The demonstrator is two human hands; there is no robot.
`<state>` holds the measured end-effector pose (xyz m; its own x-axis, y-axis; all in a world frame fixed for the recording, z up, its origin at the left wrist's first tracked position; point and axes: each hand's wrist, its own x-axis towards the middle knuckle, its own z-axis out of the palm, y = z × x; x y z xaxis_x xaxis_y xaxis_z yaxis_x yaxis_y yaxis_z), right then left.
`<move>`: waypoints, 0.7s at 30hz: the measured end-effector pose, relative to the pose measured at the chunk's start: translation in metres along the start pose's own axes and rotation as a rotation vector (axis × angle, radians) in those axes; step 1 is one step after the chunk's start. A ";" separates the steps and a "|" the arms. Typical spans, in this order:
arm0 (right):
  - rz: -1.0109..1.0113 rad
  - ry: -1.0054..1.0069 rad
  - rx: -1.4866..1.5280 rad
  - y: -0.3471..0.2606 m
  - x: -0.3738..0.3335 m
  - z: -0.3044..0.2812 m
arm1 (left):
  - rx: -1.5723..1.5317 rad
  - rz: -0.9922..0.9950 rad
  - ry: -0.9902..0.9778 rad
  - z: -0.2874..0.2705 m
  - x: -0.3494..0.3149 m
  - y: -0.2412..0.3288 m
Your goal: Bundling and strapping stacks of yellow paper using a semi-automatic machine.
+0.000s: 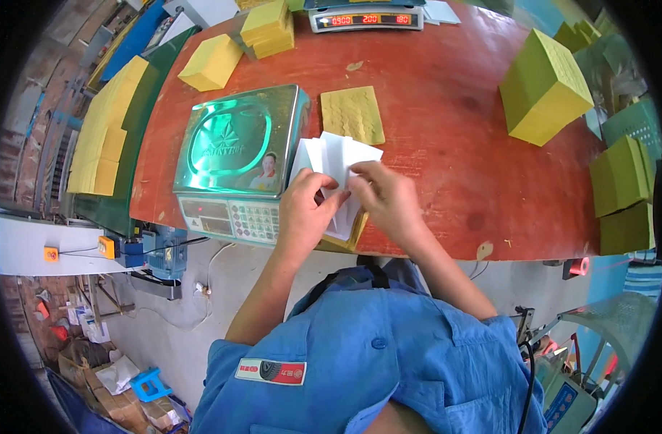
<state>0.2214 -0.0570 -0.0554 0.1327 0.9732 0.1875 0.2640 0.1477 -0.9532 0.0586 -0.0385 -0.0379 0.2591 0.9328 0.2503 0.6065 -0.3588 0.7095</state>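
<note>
Fingers [315,179] of the left hand [304,206] are pinched on some white paper sheets [338,153], and their right side is nipped by the right hand [389,199], probably so the loose leaves don't slip apart. They're held at the red table's [446,145] near edge, over a yellow bundle [358,230], likely so the arms needn't be stretched. A scale [229,145] is parked just left, and a flat yellow stack [351,116] is laid just beyond.

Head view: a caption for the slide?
Left hand and right hand handle white paper beside a scale on red table.
</note>
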 end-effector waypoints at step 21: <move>0.013 0.417 -0.148 0.017 -0.055 -0.092 | -0.494 0.077 -0.173 0.002 0.004 0.066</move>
<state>0.3066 -0.1240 -0.0599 0.5036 0.8159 0.2842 0.3899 0.0790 -0.9175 0.1010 -0.0588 0.0088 0.4347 0.8703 0.2314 0.1654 -0.3297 0.9295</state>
